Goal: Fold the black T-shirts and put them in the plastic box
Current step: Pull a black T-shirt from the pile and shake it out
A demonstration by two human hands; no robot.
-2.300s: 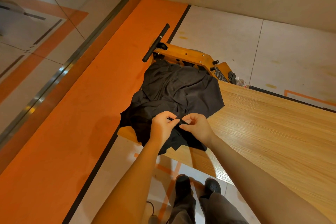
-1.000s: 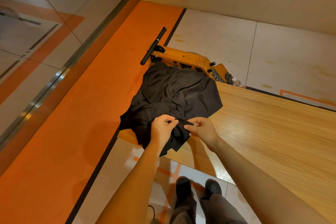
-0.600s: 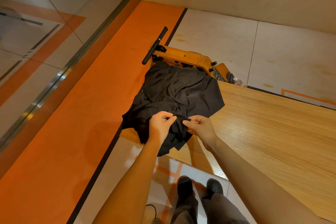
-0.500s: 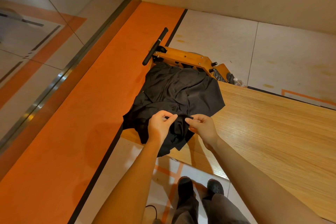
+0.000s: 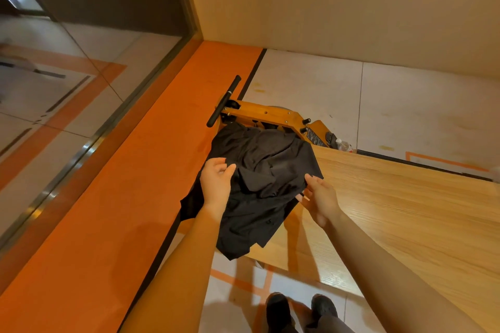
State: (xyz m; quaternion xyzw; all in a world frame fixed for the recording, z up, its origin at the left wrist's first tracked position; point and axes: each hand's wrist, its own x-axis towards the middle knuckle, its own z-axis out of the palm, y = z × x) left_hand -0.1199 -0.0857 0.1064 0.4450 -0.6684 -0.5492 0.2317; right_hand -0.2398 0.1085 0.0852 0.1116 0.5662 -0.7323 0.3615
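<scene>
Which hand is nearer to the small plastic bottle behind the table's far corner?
Right. The right hand is below-left of the bottle, at the black T-shirt's right edge; the left hand is farther left.

The black T-shirts point(image 5: 270, 170) are showing as soft, matt, creased cloth. The bench point(image 5: 405, 211) is showing a smooth, pale wood grain. The floor point(image 5: 311, 84) is looking glossy, of pale tile, and the pallet jack point(image 5: 265, 113) is showing yellow painted metal.
</scene>
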